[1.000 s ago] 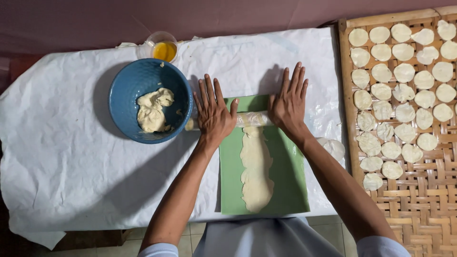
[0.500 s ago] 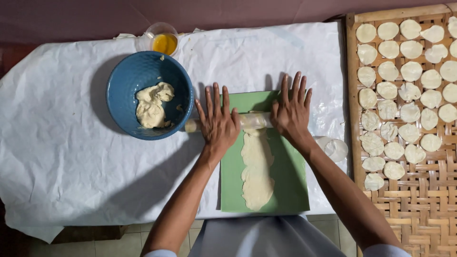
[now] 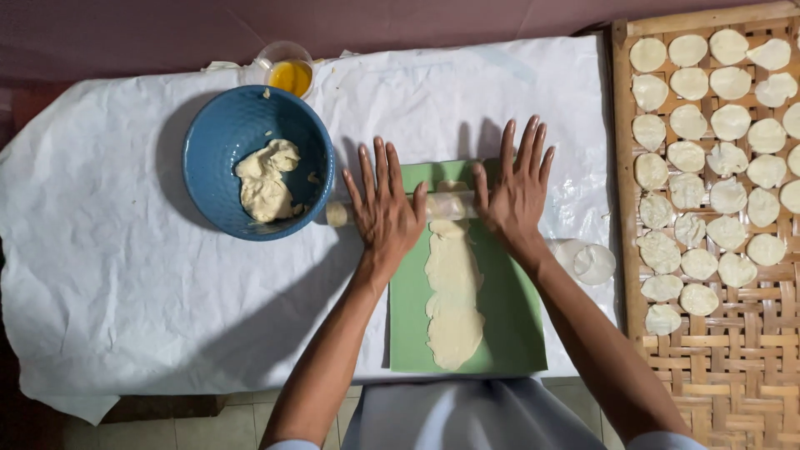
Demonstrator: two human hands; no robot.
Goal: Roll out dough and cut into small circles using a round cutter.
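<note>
Both palms press flat on a clear rolling pin (image 3: 446, 205) that lies across the far end of a green mat (image 3: 512, 317). My left hand (image 3: 386, 208) covers the pin's left part, my right hand (image 3: 515, 193) its right part, fingers spread and pointing away from me. A long thin strip of pale dough (image 3: 454, 292) stretches down the mat from the pin toward me. The pin's left end (image 3: 337, 214) sticks out past the mat, close to the blue bowl (image 3: 218, 142).
The blue bowl holds a lump of dough (image 3: 265, 179); a small cup of yellow liquid (image 3: 290, 75) stands behind it. A woven bamboo tray (image 3: 733, 358) at right carries several flat dough rounds. A round cutter (image 3: 593, 262) lies beside the mat. White paper (image 3: 108, 275) covers the table.
Both hands have stayed flat on the rolling pin near the mat's far end, drawing it a little toward me. The dough strip looks much the same.
</note>
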